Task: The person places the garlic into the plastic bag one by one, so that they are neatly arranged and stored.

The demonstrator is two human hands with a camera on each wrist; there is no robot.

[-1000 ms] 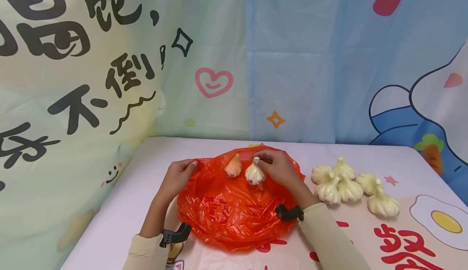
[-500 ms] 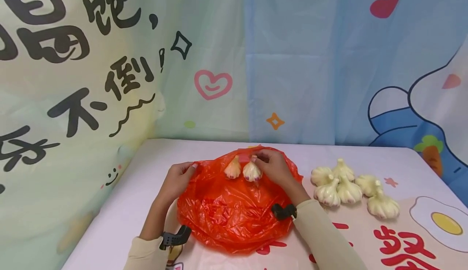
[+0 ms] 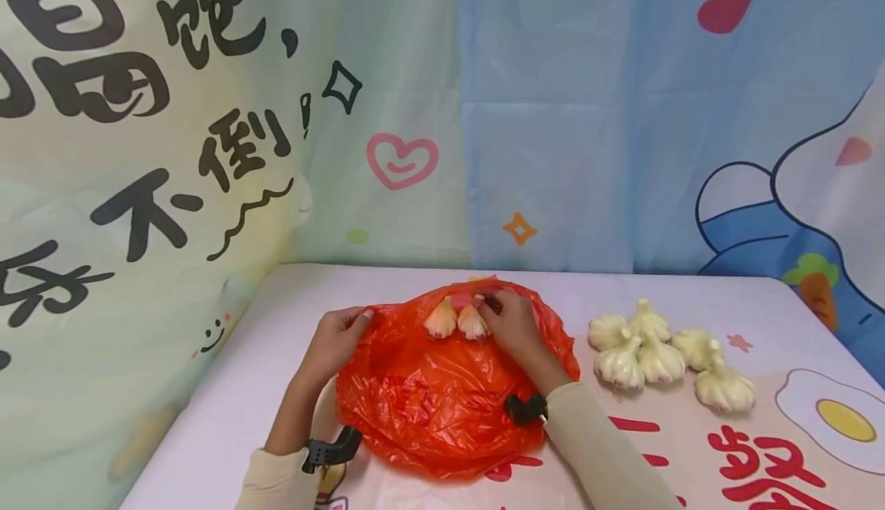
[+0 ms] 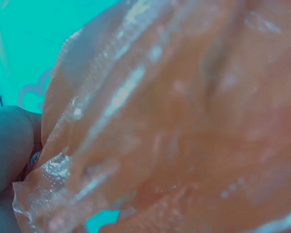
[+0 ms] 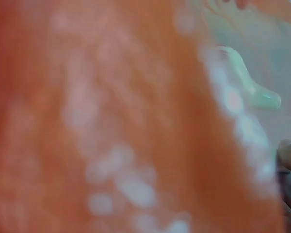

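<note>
Printed curtains (image 3: pixel 553 110) back a pale worktop (image 3: pixel 238 387) in the head view, where the left hand (image 3: pixel 339 337) pinches the rim of a red bag (image 3: pixel 442 395) and the right hand (image 3: pixel 515 322) pinches the neck of a garlic bulb (image 3: pixel 473 323) within it, beside a second bulb (image 3: pixel 439 320); six loose bulbs (image 3: pixel 660 360) lie right of the bag. Left wrist view: bag film fills most of the field, digits at its edge. Right wrist view: blurred bag before one bulb, fingertips at far right.
</note>
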